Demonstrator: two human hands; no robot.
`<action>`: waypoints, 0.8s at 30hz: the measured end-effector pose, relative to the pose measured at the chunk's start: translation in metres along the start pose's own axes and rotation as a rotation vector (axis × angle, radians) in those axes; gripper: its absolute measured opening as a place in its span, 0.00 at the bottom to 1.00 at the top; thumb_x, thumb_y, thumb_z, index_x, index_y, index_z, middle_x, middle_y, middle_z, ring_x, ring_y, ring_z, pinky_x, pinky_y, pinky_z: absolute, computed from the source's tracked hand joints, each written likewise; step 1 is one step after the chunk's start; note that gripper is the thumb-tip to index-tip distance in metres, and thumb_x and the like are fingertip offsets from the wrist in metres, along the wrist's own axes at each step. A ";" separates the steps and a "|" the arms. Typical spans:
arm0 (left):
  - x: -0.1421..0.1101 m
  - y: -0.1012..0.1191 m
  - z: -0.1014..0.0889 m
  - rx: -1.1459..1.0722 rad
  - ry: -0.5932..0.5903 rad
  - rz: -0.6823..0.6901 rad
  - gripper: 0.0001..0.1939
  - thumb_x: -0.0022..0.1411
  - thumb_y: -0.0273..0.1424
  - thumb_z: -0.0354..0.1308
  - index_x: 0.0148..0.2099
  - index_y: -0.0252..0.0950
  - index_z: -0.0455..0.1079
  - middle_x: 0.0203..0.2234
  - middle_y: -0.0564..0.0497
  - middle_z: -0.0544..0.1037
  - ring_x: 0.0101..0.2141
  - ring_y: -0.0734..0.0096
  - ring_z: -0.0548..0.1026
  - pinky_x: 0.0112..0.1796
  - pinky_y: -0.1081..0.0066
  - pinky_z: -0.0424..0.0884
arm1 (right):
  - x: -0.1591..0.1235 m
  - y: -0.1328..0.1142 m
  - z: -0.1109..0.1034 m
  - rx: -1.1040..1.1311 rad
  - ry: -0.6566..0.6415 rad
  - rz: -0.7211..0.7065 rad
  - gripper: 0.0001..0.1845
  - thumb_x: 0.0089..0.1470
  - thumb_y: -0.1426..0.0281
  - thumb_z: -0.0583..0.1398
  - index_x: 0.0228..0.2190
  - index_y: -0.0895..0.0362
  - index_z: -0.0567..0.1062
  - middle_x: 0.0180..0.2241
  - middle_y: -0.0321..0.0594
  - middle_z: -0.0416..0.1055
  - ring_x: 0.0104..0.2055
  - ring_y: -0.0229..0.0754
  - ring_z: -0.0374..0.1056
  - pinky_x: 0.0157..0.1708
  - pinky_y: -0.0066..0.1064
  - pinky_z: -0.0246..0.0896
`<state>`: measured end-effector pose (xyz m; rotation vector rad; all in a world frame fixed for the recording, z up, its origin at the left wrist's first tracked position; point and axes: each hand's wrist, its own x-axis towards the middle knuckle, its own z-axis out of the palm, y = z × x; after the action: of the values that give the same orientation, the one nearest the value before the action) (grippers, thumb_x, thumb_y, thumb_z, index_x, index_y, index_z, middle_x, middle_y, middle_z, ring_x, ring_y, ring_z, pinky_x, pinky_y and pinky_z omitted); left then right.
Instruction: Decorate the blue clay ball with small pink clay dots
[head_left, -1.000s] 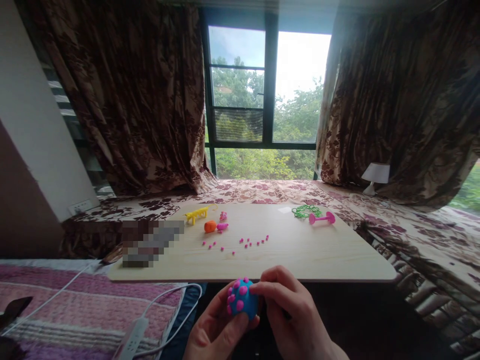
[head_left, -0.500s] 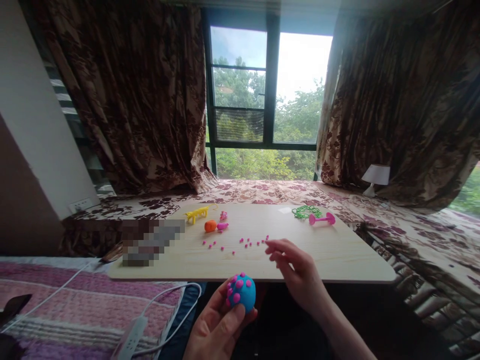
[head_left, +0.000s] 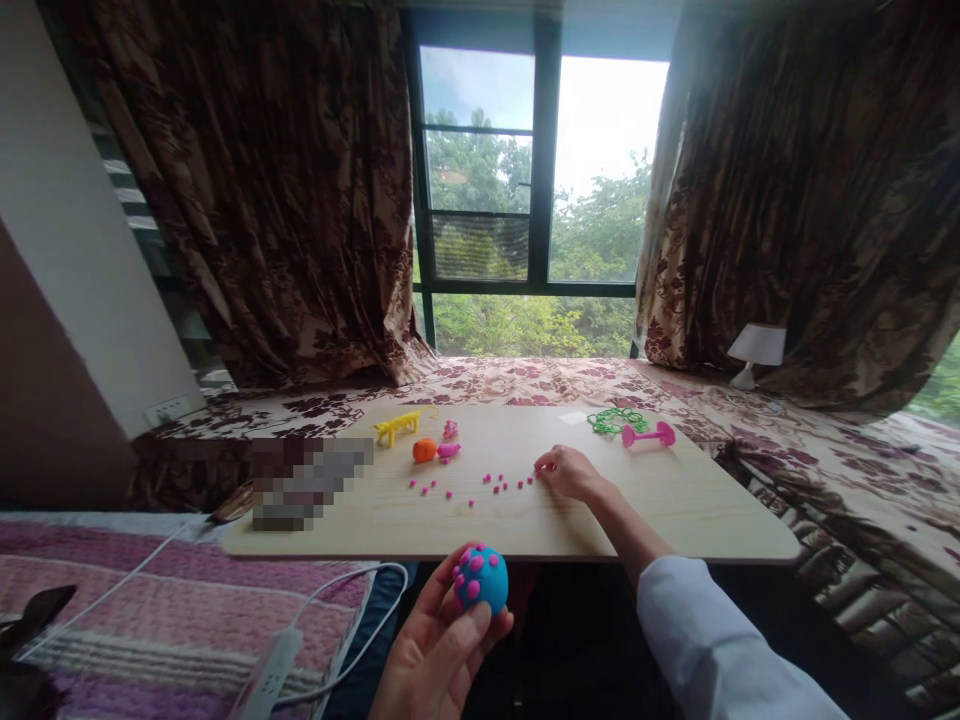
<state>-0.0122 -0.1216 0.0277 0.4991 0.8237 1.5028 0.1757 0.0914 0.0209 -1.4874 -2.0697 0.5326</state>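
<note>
My left hand [head_left: 442,640] is wrapped round a blue clay ball [head_left: 491,585] dotted with pink blobs, mostly on its left side and top. It holds the ball just off the table's front edge. Over the table, my right hand [head_left: 568,473] reaches forward with thumb and fingers pinched together at a small pink clay ball at the right end of a scattered row. Several other small pink clay balls [head_left: 497,489] lie to the left of those fingertips.
On the pale table [head_left: 637,520] are a yellow animal figure [head_left: 399,426], an orange lump [head_left: 424,450], a pink piece [head_left: 448,451], green string [head_left: 616,421] and a pink dumbbell-shaped piece [head_left: 649,434]. A power strip [head_left: 270,670] lies at lower left; a lamp [head_left: 757,347] stands behind right.
My right hand has moved forward from the table's front to the right end of the pink balls, and its fingers have closed. My left hand still holds the blue ball.
</note>
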 end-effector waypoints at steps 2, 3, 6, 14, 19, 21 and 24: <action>-0.001 0.000 0.001 0.016 0.004 0.017 0.27 0.39 0.28 0.67 0.46 0.41 0.70 0.37 0.49 0.77 0.37 0.61 0.75 0.37 0.63 0.73 | -0.002 -0.004 -0.005 0.016 0.029 0.000 0.13 0.57 0.66 0.55 0.43 0.58 0.68 0.45 0.42 0.66 0.41 0.41 0.66 0.40 0.38 0.64; -0.002 0.000 0.001 0.021 0.007 0.025 0.27 0.39 0.29 0.66 0.46 0.41 0.70 0.38 0.49 0.77 0.37 0.61 0.75 0.38 0.63 0.73 | -0.004 -0.006 -0.009 0.032 0.052 -0.002 0.12 0.57 0.66 0.55 0.42 0.58 0.69 0.43 0.41 0.67 0.40 0.40 0.66 0.39 0.38 0.64; -0.003 0.001 0.004 0.026 0.021 0.047 0.26 0.38 0.30 0.67 0.44 0.42 0.70 0.39 0.50 0.76 0.37 0.62 0.75 0.37 0.65 0.73 | -0.023 -0.017 -0.018 0.118 0.131 -0.018 0.10 0.56 0.67 0.55 0.35 0.61 0.71 0.34 0.40 0.71 0.35 0.40 0.67 0.36 0.34 0.64; -0.012 0.003 0.019 0.112 0.007 0.121 0.29 0.37 0.29 0.68 0.46 0.39 0.67 0.38 0.48 0.77 0.35 0.65 0.75 0.33 0.69 0.73 | -0.150 -0.098 -0.026 0.686 0.032 -0.224 0.07 0.52 0.67 0.58 0.33 0.57 0.71 0.32 0.38 0.72 0.34 0.38 0.68 0.32 0.28 0.63; -0.020 0.008 0.018 0.104 -0.044 0.079 0.31 0.38 0.29 0.68 0.48 0.38 0.66 0.36 0.47 0.78 0.37 0.63 0.75 0.35 0.70 0.73 | -0.173 -0.128 -0.022 0.641 0.153 -0.380 0.02 0.50 0.73 0.60 0.28 0.57 0.74 0.29 0.37 0.68 0.29 0.35 0.64 0.29 0.26 0.61; -0.021 0.010 0.017 0.101 -0.051 0.067 0.30 0.38 0.29 0.68 0.47 0.37 0.67 0.36 0.46 0.79 0.37 0.62 0.75 0.35 0.71 0.73 | -0.170 -0.128 -0.019 0.592 0.175 -0.418 0.02 0.50 0.73 0.60 0.29 0.57 0.74 0.29 0.37 0.67 0.28 0.34 0.63 0.28 0.26 0.60; -0.022 0.010 0.018 0.113 -0.021 0.054 0.29 0.38 0.29 0.68 0.47 0.37 0.68 0.36 0.46 0.79 0.37 0.62 0.76 0.34 0.71 0.73 | -0.168 -0.127 -0.016 0.540 0.194 -0.428 0.03 0.52 0.73 0.58 0.29 0.56 0.74 0.30 0.37 0.66 0.29 0.35 0.63 0.28 0.26 0.60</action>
<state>-0.0034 -0.1392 0.0508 0.6244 0.8882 1.5031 0.1341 -0.1075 0.0767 -0.7320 -1.8209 0.6727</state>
